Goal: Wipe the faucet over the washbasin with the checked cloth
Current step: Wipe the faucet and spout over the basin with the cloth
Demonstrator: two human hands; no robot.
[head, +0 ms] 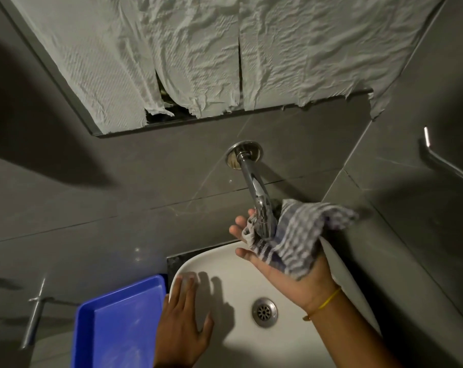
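A chrome faucet (254, 181) juts from the grey tiled wall and bends down over the white washbasin (225, 264). My right hand (286, 277) is palm up under the spout, with the blue-and-white checked cloth (294, 240) draped over it and wrapped around the spout's lower end. Part of the cloth sticks out to the right of the spout. My left hand (185, 325) lies flat on the basin's left rim, fingers spread, holding nothing.
A blue plastic tray (116, 325) sits left of the basin. The chrome drain (264, 312) lies in the bowl. Crumpled white paper (198, 54) covers the mirror above. A metal bar (448, 166) is on the right wall, a chrome fitting (35, 312) at lower left.
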